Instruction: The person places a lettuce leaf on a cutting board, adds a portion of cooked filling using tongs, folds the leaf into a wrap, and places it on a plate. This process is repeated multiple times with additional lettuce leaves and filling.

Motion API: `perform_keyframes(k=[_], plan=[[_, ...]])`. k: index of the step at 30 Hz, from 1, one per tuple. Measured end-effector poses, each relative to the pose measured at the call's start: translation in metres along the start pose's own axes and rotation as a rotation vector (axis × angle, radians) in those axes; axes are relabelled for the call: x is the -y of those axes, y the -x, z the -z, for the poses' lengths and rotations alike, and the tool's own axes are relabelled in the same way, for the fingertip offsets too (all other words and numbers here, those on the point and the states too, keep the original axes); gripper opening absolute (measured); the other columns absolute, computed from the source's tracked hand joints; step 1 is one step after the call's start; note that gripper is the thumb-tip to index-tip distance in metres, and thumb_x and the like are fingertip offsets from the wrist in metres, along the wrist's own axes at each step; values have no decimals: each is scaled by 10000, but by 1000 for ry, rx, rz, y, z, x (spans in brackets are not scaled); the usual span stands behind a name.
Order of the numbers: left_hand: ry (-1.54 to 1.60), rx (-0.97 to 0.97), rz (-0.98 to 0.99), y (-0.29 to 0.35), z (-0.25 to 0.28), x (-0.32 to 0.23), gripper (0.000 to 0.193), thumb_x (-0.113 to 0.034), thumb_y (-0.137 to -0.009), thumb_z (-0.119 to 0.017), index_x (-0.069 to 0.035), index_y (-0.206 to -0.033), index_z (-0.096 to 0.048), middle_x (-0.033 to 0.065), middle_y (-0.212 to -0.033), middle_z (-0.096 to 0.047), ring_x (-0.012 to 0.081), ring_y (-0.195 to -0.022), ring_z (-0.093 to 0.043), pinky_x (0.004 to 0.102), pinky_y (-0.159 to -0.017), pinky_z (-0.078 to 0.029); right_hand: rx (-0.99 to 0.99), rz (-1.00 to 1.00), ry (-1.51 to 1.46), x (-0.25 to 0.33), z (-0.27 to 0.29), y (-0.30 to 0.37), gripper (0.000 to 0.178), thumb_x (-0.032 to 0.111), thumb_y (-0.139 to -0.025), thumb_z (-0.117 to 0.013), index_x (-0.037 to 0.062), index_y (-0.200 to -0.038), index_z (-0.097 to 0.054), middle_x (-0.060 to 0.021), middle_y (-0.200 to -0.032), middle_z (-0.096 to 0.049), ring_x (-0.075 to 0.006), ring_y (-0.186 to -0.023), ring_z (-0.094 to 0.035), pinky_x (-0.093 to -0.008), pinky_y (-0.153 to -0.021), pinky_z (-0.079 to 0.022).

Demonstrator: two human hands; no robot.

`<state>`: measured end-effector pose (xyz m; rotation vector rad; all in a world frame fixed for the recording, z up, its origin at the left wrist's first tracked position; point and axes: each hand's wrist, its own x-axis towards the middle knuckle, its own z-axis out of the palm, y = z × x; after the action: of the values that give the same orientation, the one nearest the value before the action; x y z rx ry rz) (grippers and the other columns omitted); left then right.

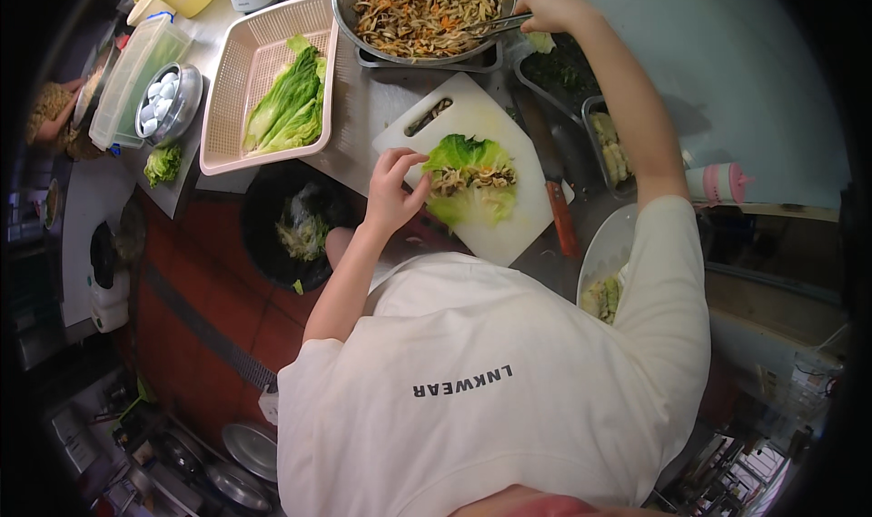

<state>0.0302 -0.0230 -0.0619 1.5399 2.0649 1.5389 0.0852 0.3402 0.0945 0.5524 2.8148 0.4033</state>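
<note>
On a white cutting board (513,231) lies a green lettuce leaf (468,210), flat, with a strip of cooked shredded filling (477,181) across its middle. My left hand (398,190) hovers at the leaf's left edge, fingers apart and curved, holding nothing. Farther away, my right hand (556,10) is closed around a pair of metal tongs (504,24). Their tips reach into a large metal pan (436,61) of shredded brown and orange filling (413,13); I cannot make out whether they grip any.
A knife with a wooden handle (560,219) lies along the board's right side. Left stands a pink basket (218,126) of lettuce leaves (286,104), beside a bowl of eggs (173,135). An oval plate of rolls (595,253) sits at my right; a black bin (259,222) stands below left.
</note>
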Motion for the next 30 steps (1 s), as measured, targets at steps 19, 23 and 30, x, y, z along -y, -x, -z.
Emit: perform_keyframes(k=[19,23,30], plan=[[42,-48,48,12,12,1,210,-85,-757,-683,-40,-958,-643,120,-972,-579,284,-887,-585,337,-772,-479,-227,45,-147,-14,-5,2,330,318,-851,-655,135,-1126,-670,-63,-1019,-689,-234,-916,-649,-376,-800,-518],[18,-68,77,19,17,8,214,-88,-754,-687,-40,-957,-645,117,-970,-579,282,-888,-579,338,-765,-477,-275,78,-314,-34,-1,31,338,331,-869,-637,110,-1123,-666,-56,-1000,-689,-201,-900,-647,-348,-782,-506],[-71,-28,1,16,7,7,284,-150,-722,-744,-65,-975,-647,105,-1003,-584,289,-941,-542,371,-809,-450,-107,65,-662,-13,10,176,281,252,-836,-683,68,-1049,-682,-72,-892,-679,-213,-758,-612,-310,-695,-472]])
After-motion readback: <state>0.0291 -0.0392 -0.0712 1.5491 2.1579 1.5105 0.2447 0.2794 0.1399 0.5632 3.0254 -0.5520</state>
